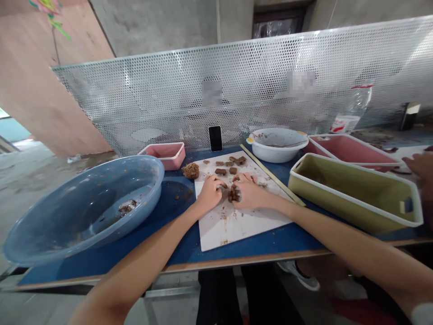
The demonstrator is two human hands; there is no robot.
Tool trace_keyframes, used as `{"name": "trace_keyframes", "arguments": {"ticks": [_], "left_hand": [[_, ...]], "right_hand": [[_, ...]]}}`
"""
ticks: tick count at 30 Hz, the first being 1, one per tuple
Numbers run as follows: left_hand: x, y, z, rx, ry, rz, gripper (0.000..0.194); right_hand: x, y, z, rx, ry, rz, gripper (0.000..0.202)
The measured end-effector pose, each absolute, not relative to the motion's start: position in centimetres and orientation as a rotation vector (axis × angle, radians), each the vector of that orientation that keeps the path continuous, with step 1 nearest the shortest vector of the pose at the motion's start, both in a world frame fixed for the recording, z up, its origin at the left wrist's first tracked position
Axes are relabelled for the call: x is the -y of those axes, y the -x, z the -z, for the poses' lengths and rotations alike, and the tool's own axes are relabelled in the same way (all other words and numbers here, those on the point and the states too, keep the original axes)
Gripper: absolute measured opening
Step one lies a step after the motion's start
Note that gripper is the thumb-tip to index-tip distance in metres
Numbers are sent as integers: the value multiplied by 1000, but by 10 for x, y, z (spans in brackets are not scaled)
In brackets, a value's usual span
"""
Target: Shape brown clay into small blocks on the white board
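Observation:
My right hand (249, 193) is closed around a crumbly dark-brown lump (233, 194) on a white board (216, 230). To its left, my left hand (211, 191) rests on the board with its fingers bent and apart, nothing visible in them. Several small brown blocks (220, 172) lie on the board beyond my hands, some of them bunched together. A larger, rough brown clump (191, 170) sits at the board's left back edge. Brown crumbs are scattered over the white surface.
A large blue basin (84, 243) stands left, a pink container (176, 158) behind it. A phone (215, 138) leans on the perforated metal screen (152, 99). Rightward are a yellowish strip (270, 174), white basin (279, 153), green bin (348, 201), pink bins (361, 151) and another person's hand (421, 164).

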State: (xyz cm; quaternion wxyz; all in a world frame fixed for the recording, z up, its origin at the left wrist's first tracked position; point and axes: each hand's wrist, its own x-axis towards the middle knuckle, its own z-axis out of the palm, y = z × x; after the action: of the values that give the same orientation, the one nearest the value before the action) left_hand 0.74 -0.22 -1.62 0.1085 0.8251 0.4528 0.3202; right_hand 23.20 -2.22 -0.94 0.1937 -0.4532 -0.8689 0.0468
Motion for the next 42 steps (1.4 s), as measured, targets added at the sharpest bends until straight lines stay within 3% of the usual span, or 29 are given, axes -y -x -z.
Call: {"name": "trace_keyframes", "arguments": {"ticks": [34, 42], "left_hand": [[6, -8, 10, -1317, -2399, -901, 42], [17, -10, 0, -1290, -2130, -893, 72]], "right_hand": [[38, -234, -1, 2470, 1173, 26, 30], [35, -236, 2, 2419, 1162, 76, 28]]}}
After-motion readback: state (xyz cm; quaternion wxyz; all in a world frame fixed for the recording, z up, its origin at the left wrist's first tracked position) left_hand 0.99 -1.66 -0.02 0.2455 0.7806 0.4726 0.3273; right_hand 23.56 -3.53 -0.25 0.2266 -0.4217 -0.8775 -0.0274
